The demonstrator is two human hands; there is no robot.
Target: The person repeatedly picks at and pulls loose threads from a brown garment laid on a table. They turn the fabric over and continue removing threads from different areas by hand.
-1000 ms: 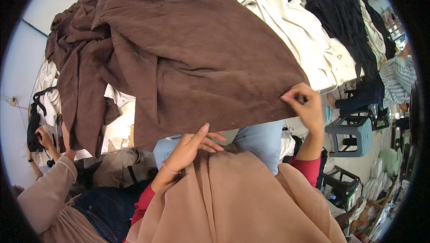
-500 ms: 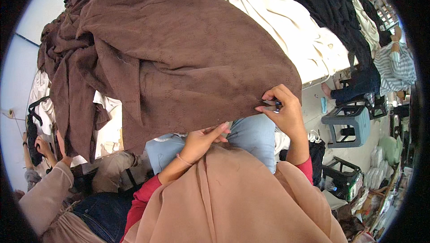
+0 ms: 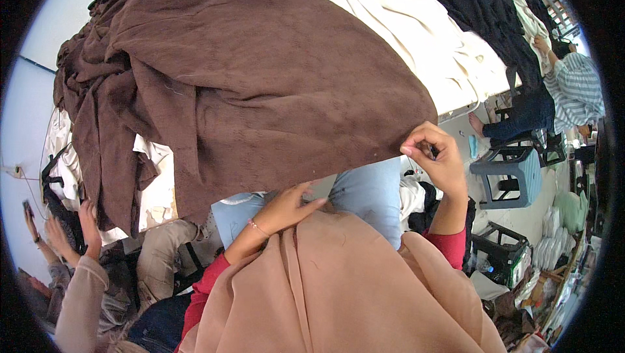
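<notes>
A large brown garment [image 3: 280, 86] is spread over the table in front of me, its lower edge hanging towards my lap. My right hand [image 3: 443, 161] is closed in a pinch at the garment's right corner, thumb and forefinger on the edge. Something small and dark shows inside the curl of its fingers, too unclear to name. My left hand [image 3: 286, 210] is beside the lower edge, thumb apart from the stretched fingers. Those fingertips lie against the hem and are partly hidden, and I see nothing held in that hand.
Cream garments [image 3: 390, 27] and black garments [image 3: 469, 8] lie beyond on the table. At right are a blue-grey plastic stool [image 3: 511, 174], a black crate [image 3: 501, 252] and a person in a striped top [image 3: 576, 89]. Co-workers' hands [image 3: 91, 229] are raised at left.
My right hand has shifted right along the edge to the garment's corner. My left hand has slid slightly left, its fingers straighter. The co-workers' hands at left have risen.
</notes>
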